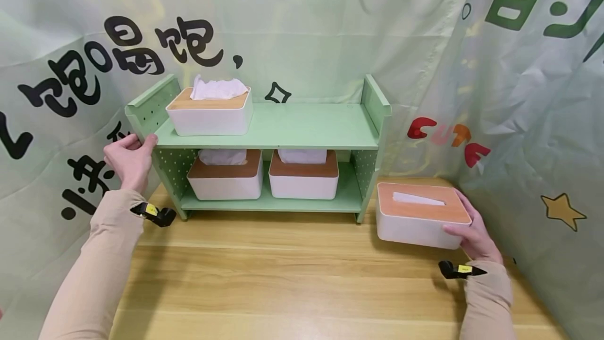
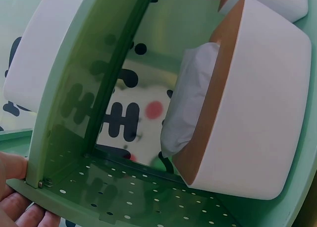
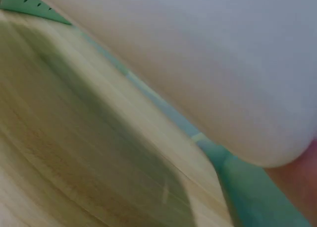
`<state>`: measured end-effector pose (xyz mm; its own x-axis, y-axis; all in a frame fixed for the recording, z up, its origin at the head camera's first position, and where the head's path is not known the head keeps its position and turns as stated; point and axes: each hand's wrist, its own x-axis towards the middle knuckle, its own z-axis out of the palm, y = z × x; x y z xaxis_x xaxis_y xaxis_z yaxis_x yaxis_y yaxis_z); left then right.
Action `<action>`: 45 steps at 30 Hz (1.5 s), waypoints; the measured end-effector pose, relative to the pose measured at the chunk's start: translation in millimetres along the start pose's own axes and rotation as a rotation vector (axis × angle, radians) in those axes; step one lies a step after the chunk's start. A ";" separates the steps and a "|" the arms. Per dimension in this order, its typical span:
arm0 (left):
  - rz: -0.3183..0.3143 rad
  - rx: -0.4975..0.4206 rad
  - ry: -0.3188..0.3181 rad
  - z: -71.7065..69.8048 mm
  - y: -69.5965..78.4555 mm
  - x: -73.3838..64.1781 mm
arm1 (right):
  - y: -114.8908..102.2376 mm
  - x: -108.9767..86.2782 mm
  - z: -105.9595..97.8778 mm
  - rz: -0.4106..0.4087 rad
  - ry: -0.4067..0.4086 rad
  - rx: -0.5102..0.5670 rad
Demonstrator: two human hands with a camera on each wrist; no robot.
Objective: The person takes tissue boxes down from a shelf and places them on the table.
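Note:
My left hand [image 1: 129, 161] grips the left side panel of a green two-tier shelf [image 1: 302, 125], thumb by the upper board's front corner. In the left wrist view, its fingers [image 2: 22, 207] curl at the edge of the perforated panel. My right hand [image 1: 476, 232] holds a white tissue box [image 1: 415, 230] with a wood-coloured lid by its right end. Little tissue shows in that lid's slot. The right wrist view shows the box's white side [image 3: 198, 63] above the table, its shadow beneath.
On the shelf's upper board stands a tissue box [image 1: 212, 119] with tissue sticking up. Below it are a left tissue box [image 1: 226, 185] and a right tissue box [image 1: 304, 185]. The wooden table [image 1: 283, 266] meets a printed cloth backdrop [image 1: 321, 30] behind and at both sides.

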<state>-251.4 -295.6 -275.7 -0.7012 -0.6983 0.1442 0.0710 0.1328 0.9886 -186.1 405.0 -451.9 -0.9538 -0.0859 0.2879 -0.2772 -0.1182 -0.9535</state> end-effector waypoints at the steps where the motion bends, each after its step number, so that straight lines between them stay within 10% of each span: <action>1: 0.000 -0.001 0.000 0.0 0.0 0.0 | 0.7 1.4 0.2 0.009 0.005 -0.005; 45: 0.007 -0.006 -0.007 -0.2 0.6 -0.3 | 6.9 33.0 -8.8 0.111 -0.137 -0.207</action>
<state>-251.0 -295.5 -275.1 -0.7054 -0.6925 0.1511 0.0803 0.1338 0.9878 -220.4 410.1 -449.7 -0.9590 -0.2220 0.1760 -0.2025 0.1027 -0.9739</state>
